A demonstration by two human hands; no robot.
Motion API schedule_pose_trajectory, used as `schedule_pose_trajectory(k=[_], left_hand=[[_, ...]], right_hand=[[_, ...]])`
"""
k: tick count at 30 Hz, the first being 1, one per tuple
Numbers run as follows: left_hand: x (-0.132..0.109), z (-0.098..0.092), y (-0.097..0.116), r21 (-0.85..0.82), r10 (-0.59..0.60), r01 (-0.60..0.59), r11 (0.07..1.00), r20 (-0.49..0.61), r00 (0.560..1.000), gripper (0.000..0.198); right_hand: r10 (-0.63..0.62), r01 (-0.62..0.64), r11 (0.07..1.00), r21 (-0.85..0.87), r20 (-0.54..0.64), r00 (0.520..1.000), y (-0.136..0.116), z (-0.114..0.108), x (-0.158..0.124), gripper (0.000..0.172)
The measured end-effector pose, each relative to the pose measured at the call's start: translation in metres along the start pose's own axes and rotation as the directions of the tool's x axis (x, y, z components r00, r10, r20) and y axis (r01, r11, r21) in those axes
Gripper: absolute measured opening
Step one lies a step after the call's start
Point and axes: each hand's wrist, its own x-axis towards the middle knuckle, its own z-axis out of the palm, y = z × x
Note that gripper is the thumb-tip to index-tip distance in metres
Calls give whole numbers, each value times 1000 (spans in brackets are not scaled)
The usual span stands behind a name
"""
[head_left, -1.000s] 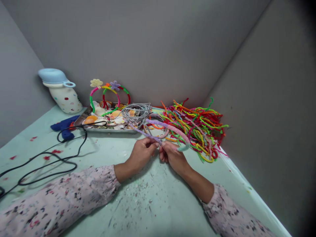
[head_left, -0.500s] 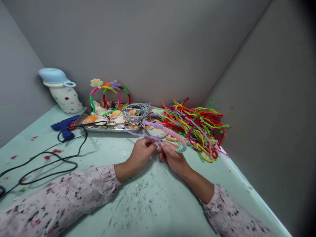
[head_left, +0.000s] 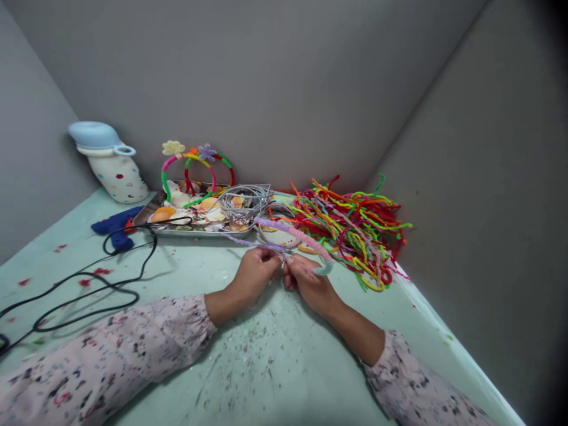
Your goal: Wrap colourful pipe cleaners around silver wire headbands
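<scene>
A curved band (head_left: pixel 307 239) wrapped in fuzzy lavender, pink and teal sections arcs above my hands. My right hand (head_left: pixel 314 289) is closed on it near the teal part, thumb and fingers pinched together. A thin lavender pipe cleaner (head_left: pixel 243 241) meets the band at my fingertips, and its loose tail points left. My left hand (head_left: pixel 252 273) pinches this pipe cleaner close beside the right fingertips. The fingers hide the exact spot where strand and band join.
Behind my hands, a metal tray (head_left: pixel 195 235) holds shells, two colourful hoops (head_left: pixel 214 177) with flowers and coiled grey wire (head_left: pixel 246 201). Loose pipe cleaners (head_left: pixel 355 225) are heaped right. Leftward are a blue glue gun (head_left: pixel 116 225), black cord (head_left: pixel 142 278) and bottle (head_left: pixel 115 171). Grey walls enclose the table.
The band and both hands have shifted very slightly to the left. Both hands keep their pinch, and everything else stays in place.
</scene>
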Motion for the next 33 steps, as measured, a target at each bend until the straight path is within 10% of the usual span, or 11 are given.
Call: schedule_pose_trajectory(k=[33], left_hand=[[1,0,-7,-46,-33,33,998,14,999,16]], right_hand=[[-2,0,1000,-27,-50,999,-1,3,-3,29]])
